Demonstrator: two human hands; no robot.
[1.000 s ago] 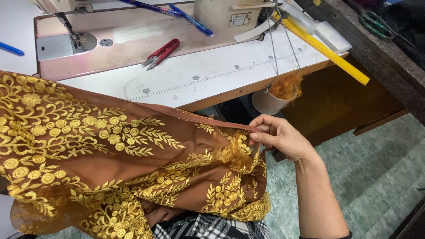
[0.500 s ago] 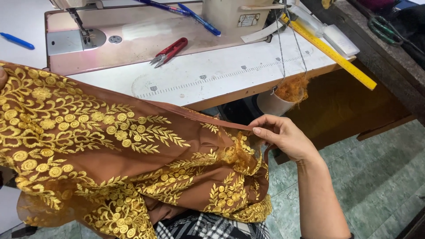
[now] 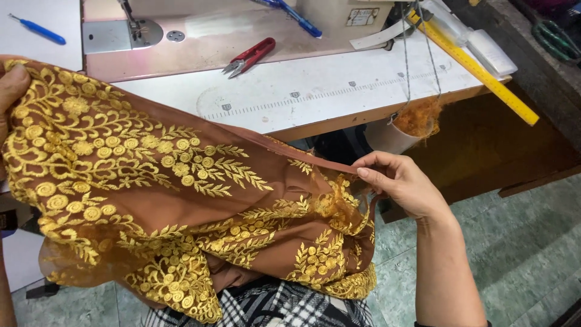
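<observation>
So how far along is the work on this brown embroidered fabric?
Done: the brown fabric already carries dense gold embroidery. In hand: the left hand and right hand stretch its folded edge taut. Left: it sits clear of the sewing machine needle; the red thread snips lie unused.

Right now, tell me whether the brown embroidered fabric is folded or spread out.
Spread: the brown fabric is stretched between the left hand and right hand, its edge pulled taut.

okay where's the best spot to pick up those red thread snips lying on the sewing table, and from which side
Take the red thread snips by the red handle end, which points up and to the right, coming from above on that side. The bare metal tips point down-left toward the brown embroidered fabric, so fingers are probably safest closing across the red part, away from the points.
</observation>
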